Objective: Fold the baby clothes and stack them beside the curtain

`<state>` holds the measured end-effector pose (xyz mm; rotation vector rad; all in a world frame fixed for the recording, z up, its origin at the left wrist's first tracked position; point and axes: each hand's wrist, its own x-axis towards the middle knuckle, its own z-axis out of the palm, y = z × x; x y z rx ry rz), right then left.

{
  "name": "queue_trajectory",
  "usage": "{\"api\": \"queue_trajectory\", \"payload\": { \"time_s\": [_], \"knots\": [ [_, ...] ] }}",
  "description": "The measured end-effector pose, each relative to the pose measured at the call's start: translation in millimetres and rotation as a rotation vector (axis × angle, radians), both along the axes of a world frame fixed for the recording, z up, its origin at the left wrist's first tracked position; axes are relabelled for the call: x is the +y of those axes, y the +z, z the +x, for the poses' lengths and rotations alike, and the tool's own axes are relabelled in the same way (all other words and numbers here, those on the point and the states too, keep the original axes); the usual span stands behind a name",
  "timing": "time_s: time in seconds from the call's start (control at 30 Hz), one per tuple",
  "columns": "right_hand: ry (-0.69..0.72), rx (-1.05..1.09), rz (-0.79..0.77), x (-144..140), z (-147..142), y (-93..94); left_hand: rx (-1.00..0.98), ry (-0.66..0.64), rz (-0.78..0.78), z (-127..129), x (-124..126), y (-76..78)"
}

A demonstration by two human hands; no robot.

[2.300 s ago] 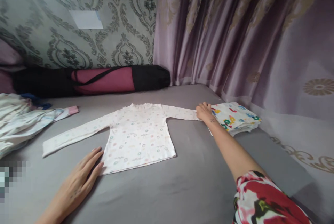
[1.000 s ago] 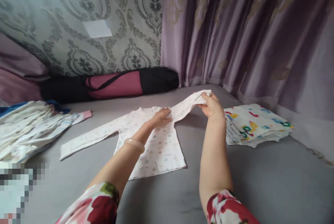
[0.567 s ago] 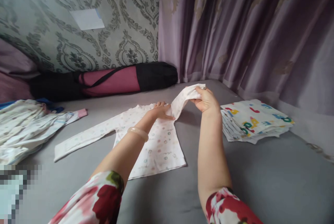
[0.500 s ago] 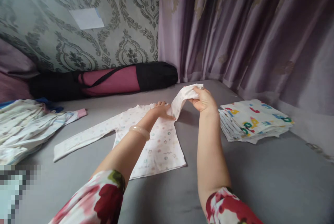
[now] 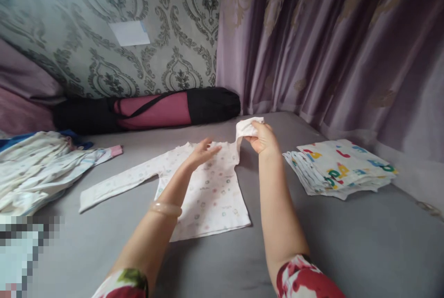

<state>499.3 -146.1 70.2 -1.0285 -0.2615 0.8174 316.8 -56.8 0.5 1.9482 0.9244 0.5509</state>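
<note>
A small white long-sleeved shirt (image 5: 211, 191) with a faint scattered print lies spread on the grey bed sheet (image 5: 333, 247). Its left sleeve stretches out flat toward the lower left. My right hand (image 5: 261, 138) pinches the cuff end of the other sleeve and holds it raised, so that the sleeve bends up from the shoulder. Over the upper chest of the shirt is my left hand (image 5: 203, 153), fingers apart and holding nothing; whether it touches the cloth I cannot tell. A pale bangle (image 5: 166, 208) circles my left wrist.
Folded clothes with a colourful letter print (image 5: 347, 164) are stacked at the right. A loose heap of clothes (image 5: 38, 173) lies at the left. Along the wall rests a long black and maroon bag (image 5: 152, 110). Purple curtains (image 5: 294, 39) hang behind on the right.
My left hand has come off the shirt's right shoulder and moved left over the chest. My right hand still holds the cuff, now slightly further left. The view has shifted a little.
</note>
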Motion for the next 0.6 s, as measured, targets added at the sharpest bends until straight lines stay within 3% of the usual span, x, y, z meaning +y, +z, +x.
{"api": "queue_trajectory", "payload": {
  "time_s": [0.07,0.17,0.37,0.47,0.6],
  "knots": [
    [-0.014,-0.03,-0.028,9,-16,-1.7,-0.219,0.13,-0.241,-26,1,-2.1],
    [-0.021,-0.16,-0.081,26,-41,-11.3,-0.449,0.265,-0.485,-57,2,-9.4],
    [-0.018,-0.663,-0.28,41,-87,-38.6,-0.569,0.345,-0.75,-69,5,-22.1],
    [0.099,-0.803,-0.321,38,-112,-47.8,-0.596,0.315,-0.81,-66,6,-21.9],
    [0.452,-0.943,-0.275,32,-139,-59.3,-0.549,0.277,-0.811,-67,8,-20.4]
  ]
}}
